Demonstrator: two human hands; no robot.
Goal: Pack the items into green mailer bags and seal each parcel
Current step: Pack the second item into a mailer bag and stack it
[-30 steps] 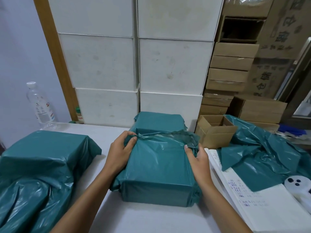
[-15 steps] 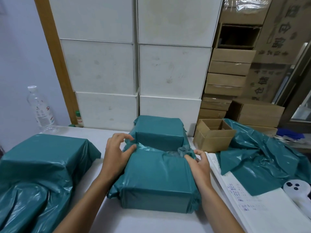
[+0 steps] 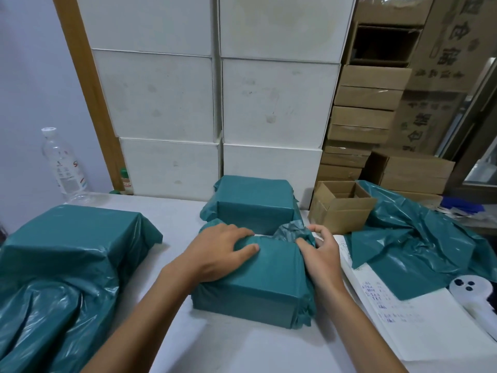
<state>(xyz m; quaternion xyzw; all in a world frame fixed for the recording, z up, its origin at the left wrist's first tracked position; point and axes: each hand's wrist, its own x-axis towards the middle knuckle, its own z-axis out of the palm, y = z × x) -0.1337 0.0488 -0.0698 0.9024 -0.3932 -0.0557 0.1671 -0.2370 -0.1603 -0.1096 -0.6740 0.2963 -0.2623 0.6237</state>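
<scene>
Green plastic mailer parcel [image 3: 258, 281] at table centre, boxy, mouth end unsealed. Left hand [image 3: 217, 251] presses flat on its top — fingers straight; right hand [image 3: 320, 254] pinches the bunched flap [image 3: 291, 232]. Step: closing. Next, likely — fold flap down, press seal.
</scene>
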